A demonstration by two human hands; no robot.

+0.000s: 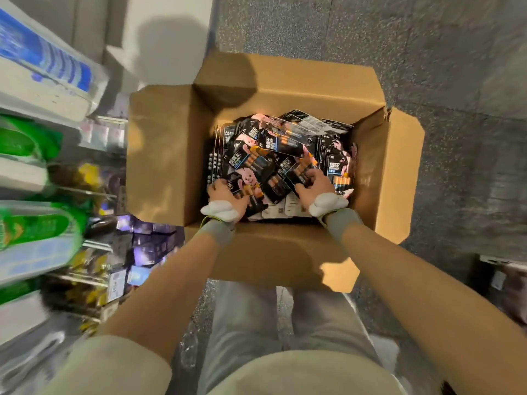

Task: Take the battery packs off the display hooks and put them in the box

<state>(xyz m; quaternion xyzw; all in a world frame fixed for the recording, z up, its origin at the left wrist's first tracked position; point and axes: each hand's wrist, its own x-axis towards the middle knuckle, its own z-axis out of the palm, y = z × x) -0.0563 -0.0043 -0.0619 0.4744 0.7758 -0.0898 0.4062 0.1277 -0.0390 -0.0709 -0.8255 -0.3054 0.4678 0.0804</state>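
Two battery packs point(238, 186) in box point(168, 155): left hand point(220, 193) fingers grip one, right hand point(315, 184) another.

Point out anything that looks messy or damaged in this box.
The battery packs lie in a jumbled heap in the box, overlapping at all angles rather than stacked. The box's far right corner looks torn, its edge ragged.

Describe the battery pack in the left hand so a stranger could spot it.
In the open cardboard box on the floor, at its near-left corner, the left hand grips a battery pack. Its black card shows a whole pink bunny face; neighbouring packs show mostly batteries.
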